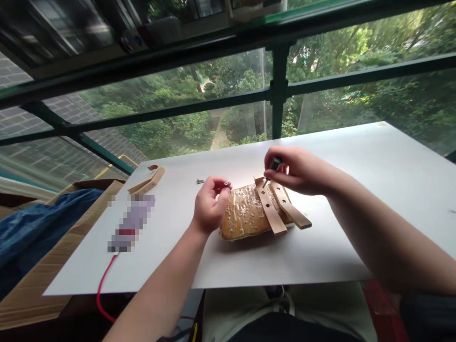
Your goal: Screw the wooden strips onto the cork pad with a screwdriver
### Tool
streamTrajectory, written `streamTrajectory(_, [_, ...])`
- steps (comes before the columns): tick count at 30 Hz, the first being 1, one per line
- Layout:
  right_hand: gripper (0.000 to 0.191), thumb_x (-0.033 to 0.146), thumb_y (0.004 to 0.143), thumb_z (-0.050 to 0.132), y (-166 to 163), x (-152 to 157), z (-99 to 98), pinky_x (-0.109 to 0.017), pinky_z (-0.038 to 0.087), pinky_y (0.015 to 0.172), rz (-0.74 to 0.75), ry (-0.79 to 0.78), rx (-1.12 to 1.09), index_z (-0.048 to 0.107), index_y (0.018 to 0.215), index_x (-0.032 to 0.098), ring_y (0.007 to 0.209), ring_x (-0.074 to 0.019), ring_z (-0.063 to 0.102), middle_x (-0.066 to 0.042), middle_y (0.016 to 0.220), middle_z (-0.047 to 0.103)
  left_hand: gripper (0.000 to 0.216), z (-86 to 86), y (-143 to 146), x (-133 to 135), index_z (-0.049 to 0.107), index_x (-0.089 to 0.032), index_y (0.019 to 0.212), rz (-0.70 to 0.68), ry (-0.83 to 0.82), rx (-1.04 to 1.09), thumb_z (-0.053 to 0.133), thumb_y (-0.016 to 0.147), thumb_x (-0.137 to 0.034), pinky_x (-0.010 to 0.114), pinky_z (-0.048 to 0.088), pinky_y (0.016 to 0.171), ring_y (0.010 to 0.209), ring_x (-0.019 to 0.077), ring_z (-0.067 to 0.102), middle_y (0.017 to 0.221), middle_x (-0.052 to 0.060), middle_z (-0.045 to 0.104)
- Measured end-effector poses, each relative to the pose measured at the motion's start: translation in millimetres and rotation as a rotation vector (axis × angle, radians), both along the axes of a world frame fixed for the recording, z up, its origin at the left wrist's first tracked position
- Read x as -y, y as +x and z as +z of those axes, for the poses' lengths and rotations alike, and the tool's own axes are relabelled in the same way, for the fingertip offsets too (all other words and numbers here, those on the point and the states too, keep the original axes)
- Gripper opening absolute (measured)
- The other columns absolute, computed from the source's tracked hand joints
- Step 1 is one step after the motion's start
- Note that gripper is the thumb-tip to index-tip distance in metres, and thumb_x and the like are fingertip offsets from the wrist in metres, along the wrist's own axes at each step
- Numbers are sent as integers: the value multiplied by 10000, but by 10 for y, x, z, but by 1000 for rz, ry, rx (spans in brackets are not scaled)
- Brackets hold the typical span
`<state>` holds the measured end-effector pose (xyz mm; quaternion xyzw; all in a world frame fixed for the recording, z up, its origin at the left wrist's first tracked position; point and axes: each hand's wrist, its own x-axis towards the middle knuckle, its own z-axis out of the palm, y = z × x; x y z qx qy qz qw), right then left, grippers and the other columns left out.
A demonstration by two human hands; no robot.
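Note:
My right hand [295, 168] grips a screwdriver [276, 163] by its dark handle, the thin shaft pointing down at a flat wooden piece with holes [269, 207]. A second holed wooden piece [289, 208] lies beside it on the right. Both rest on a brown block [244, 216] with a shiny, wrinkled, wrap-like surface. At the block's left end, my left hand [211, 204] is closed, pinching a small metal piece [226, 184] between thumb and fingers. Whether that piece is a screw or a nut cannot be made out.
Several screws [200, 181] lie on the white table [171, 251], left of my left hand. More wooden pieces [147, 181] sit at the far left, near a blurred-out flat object [133, 221] with a red cable [102, 280]. Left of the table stands a cardboard box [60, 256] holding blue cloth.

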<state>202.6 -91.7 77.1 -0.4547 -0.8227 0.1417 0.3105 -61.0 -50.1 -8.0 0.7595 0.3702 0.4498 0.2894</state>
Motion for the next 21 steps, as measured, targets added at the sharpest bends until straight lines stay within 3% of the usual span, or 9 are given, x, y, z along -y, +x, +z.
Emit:
streamTrajectory(2, [89,293,895,584,100,64,-16,-293,457,640,-74,26,-143,573,927,211,704,-158,596,-28,835,652,82,107,159,106,556,-190,964,-136,-67,33,523,916,-248,275,515,738,803,133,607,906,28,626])
streamTrajectory(4, [91,290,915,563,208,107,-127,-313,502,675,-150,48,-331,570,961,212,745,-161,633,-54,996,666,73,203,281,151,585,-180,934,-235,-96,-74,548,887,-223,273,502,716,772,133,596,877,28,634])
streamTrajectory(8, [141,333,923,570,393,80,-543,-358,544,780,-235,92,-539,553,994,212,838,-181,672,-69,1066,675,78,306,447,103,612,-174,896,-288,-57,-216,561,837,-164,264,493,686,753,131,600,876,26,659])
streamTrajectory(13, [143,325,927,561,436,15,-908,-364,533,799,-308,120,-535,568,981,193,842,-182,653,-80,1024,678,68,198,556,-8,597,-170,898,-319,-49,-162,580,834,-157,224,485,626,699,106,591,820,11,646])
streamTrajectory(18, [108,299,927,552,384,61,-965,-374,526,822,-329,90,-466,568,979,206,843,-189,640,-80,1025,675,318,100,534,-26,600,-178,1090,-378,123,-51,649,787,-98,212,517,626,711,103,647,850,13,689])
streamTrajectory(21, [90,284,924,557,375,81,-967,-384,530,820,-343,75,-448,569,981,217,852,-201,645,-78,1028,674,244,139,460,-12,661,-179,981,-434,261,-90,682,766,-67,227,546,696,769,109,667,891,22,727])
